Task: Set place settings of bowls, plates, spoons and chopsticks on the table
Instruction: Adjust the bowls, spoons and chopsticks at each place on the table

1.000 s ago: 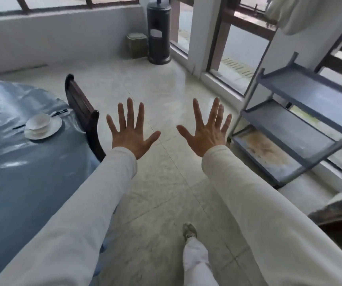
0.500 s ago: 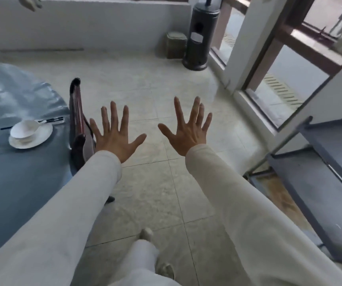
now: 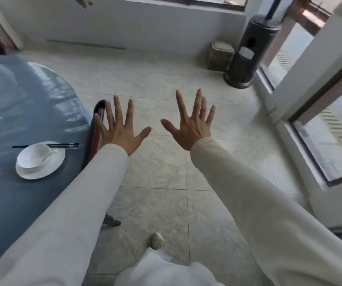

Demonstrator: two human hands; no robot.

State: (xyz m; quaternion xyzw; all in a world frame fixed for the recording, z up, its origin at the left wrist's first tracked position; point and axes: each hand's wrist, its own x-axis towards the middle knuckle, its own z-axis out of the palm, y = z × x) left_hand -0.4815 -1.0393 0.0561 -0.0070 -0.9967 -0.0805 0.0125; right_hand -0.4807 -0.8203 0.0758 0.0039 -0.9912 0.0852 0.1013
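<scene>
Both your arms reach forward in pale sleeves. Your left hand (image 3: 122, 133) is spread wide, palm down, fingers straight and apart, holding nothing. Its little finger lies over the top of the chair (image 3: 95, 139) in this view; whether it touches cannot be told. Your right hand (image 3: 190, 129) is spread just as flat and also holds nothing, out over the floor (image 3: 155, 174). The two thumbs point at each other but stay apart. Below the arms, one shoe (image 3: 157, 240) is on the tiles.

To your left is the table (image 3: 5, 203) under a shiny blue cloth. One setting lies near its right edge, beside the chair: a white plate (image 3: 52, 168) with a white bowl (image 3: 32, 156) sitting on it and a spoon (image 3: 50, 155) leaning out of the bowl. Dark chopsticks (image 3: 65, 145) lie side by side along the plate's far rim.

Farther off, a dark round heater (image 3: 248, 54) stands in the corner with a small box (image 3: 220, 55) just beside it, against a low white wall (image 3: 145, 23) under windows.
</scene>
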